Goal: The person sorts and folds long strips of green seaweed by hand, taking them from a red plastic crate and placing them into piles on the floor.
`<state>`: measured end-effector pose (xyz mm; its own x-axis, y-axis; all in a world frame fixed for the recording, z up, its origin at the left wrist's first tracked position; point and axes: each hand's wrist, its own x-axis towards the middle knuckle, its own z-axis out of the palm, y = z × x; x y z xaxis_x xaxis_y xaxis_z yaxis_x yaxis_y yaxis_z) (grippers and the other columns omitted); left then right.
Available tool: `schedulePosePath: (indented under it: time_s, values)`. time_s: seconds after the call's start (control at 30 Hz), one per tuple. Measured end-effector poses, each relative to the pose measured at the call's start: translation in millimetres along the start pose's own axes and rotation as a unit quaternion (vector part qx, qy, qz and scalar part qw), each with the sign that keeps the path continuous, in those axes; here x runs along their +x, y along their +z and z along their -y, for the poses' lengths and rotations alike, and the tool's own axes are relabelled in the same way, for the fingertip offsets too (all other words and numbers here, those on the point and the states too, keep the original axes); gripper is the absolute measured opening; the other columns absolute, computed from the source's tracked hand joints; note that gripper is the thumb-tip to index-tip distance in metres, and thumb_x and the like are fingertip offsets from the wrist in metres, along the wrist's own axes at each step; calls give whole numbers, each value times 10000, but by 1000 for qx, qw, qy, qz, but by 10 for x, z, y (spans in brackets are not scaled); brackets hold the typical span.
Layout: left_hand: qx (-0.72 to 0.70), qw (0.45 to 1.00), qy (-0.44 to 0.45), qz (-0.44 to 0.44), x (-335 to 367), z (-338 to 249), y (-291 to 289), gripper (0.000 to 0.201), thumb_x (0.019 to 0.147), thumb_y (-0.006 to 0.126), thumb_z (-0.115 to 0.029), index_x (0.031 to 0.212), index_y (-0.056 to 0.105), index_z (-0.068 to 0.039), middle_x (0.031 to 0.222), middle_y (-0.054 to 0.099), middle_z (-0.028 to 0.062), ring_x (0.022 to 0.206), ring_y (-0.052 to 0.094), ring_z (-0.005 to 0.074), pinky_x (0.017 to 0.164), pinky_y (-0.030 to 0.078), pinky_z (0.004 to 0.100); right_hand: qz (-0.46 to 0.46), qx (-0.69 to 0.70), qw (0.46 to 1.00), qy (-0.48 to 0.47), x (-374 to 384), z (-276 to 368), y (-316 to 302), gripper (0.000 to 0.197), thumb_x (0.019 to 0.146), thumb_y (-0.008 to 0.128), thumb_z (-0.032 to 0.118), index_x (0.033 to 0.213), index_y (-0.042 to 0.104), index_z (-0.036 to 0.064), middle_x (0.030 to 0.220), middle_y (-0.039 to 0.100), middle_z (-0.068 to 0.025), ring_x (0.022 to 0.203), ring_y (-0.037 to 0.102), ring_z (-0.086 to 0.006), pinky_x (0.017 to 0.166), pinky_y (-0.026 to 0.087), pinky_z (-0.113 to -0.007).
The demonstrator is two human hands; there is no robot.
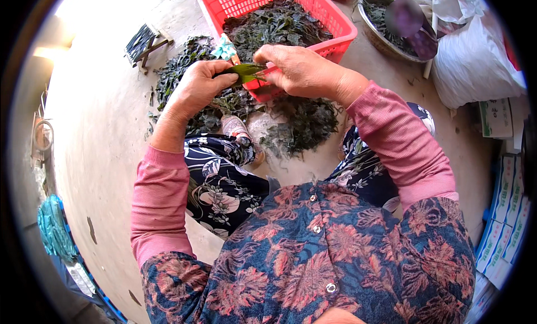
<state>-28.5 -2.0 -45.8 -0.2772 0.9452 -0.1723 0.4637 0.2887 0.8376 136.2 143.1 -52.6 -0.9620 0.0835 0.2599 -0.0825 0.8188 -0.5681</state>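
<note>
A dark green piece of seaweed [245, 73] stretches between my two hands, over the near left corner of a red plastic basket [344, 36]. My left hand [200, 88] pinches its left end between thumb and fingers. At the other end, my right hand [302, 72] is closed on thin, stem-like strands. Inside the basket lies a heap of dark seaweed [277, 24]. More seaweed [187, 72] is spread on the floor to the left, and a smaller pile [302, 125] rests between my feet. A light blue scrap [225, 48] sits by the basket's left side, just above my left hand.
A low folding stool [146, 47] stands at the far left. At the far right, a round basin [369, 30] holds dark greens, with a blurred purple shape over it. Beside it is a stuffed white sack [475, 64]. Boxes [500, 212] are stacked along the right edge.
</note>
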Motion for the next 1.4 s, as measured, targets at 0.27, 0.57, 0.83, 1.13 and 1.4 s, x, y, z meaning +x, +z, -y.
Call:
schedulePosePath:
  time_s: [0.27, 0.57, 0.83, 1.13, 1.4]
  values:
    - [-86, 994, -49, 37, 9, -62, -44, 147, 795, 572, -182, 849, 610, -50, 575, 456, -92, 452, 350, -8, 390, 247, 160, -46, 10, 999, -21, 126, 1, 275, 440, 689, 630, 126, 1088, 469, 32, 988, 534, -162, 933, 516, -311, 819, 412, -369]
    - [10, 999, -31, 37, 30, -24, -112, 251, 747, 607, -192, 907, 611, 1, 609, 492, -48, 546, 443, 46, 516, 385, 205, 50, -111, 992, 25, 255, -48, 287, 145, 783, 491, 158, 842, 520, 29, 734, 585, -154, 722, 584, -318, 618, 450, -407]
    - [266, 964, -22, -2, 291, 348, 126, 226, 770, 520, -221, 881, 601, -41, 821, 592, 186, 796, 571, 329, 718, 441, 396, 112, -208, 971, 31, 285, -315, 518, 114, 724, 484, 95, 810, 489, 21, 714, 597, -159, 707, 604, -298, 595, 468, -389]
    - [221, 974, -50, -13, 361, 392, 63, 252, 756, 538, -224, 933, 596, -55, 808, 591, 188, 790, 579, 314, 737, 440, 370, 140, -140, 963, 180, 377, -167, 422, 202, 761, 471, 142, 918, 534, 31, 840, 614, -160, 832, 594, -301, 704, 462, -387]
    - [-421, 894, 39, -150, 164, -118, 171, 171, 814, 558, -97, 965, 563, -19, 745, 591, 20, 548, 546, 56, 443, 435, 161, -90, 437, 869, 214, 232, -164, 39, 327, 750, 553, 51, 1064, 486, -11, 965, 550, -70, 859, 539, -116, 727, 458, -242]
